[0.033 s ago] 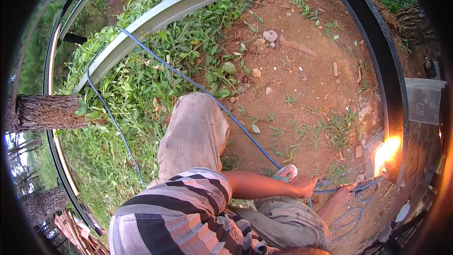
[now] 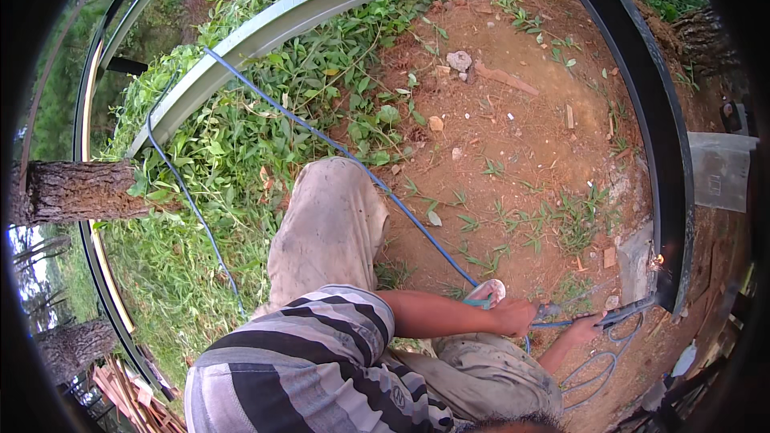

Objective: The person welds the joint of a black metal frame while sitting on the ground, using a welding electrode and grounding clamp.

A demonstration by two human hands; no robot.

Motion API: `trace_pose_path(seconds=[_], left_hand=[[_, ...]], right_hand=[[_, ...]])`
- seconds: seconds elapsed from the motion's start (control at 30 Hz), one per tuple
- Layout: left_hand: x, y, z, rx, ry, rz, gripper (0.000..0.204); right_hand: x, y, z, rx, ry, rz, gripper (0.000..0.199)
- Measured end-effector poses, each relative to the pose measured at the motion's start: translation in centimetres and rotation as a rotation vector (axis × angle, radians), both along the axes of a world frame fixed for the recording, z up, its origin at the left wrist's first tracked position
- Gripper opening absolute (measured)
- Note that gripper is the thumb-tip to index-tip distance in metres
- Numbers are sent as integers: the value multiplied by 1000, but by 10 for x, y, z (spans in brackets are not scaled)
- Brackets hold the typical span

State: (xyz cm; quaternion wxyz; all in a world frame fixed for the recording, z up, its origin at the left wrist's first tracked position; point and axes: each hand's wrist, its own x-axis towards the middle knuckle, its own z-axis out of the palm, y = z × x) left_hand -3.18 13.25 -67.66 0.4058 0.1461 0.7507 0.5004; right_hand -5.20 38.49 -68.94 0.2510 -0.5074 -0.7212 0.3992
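Observation:
My left hand (image 2: 513, 317) is closed around a welding electrode holder (image 2: 549, 312) with a greyish end. A thin rod, faint in the picture, runs from it toward a small glowing spot (image 2: 659, 259) low on the black steel beam (image 2: 642, 88). Farther right, beyond my right knee, my right hand (image 2: 586, 328) grips a dark, bar-like thing (image 2: 630, 313) whose far end reaches the beam's foot; its kind is unclear. A blue cable (image 2: 389, 190) passes beside my left foot, and a blue length shows between the hands. A grey slab (image 2: 636, 261) lies beside the glow.
A pale green steel beam (image 2: 313, 2) meets the black one at the far corner. Vines (image 2: 321, 80) cover the left ground; reddish soil (image 2: 521, 136) with stones spreads ahead. Loose thin cable (image 2: 605, 373) coils beyond my right knee. A tree trunk (image 2: 76, 191) stands left.
The bright welding flare at the foot of the black beam has died down to a small glowing spot. Both hands are in nearly the same place.

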Motion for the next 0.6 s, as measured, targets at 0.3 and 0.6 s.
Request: trace_pose_path(seconds=[0.3,0.6], left_hand=[[-11,-10,13,-2,-14,-74,53],[-6,-5,3,13,23,-50,54]], right_hand=[[-6,-17,14,100,-48,0,56],[-5,-11,11,50,-53,-4,58]])
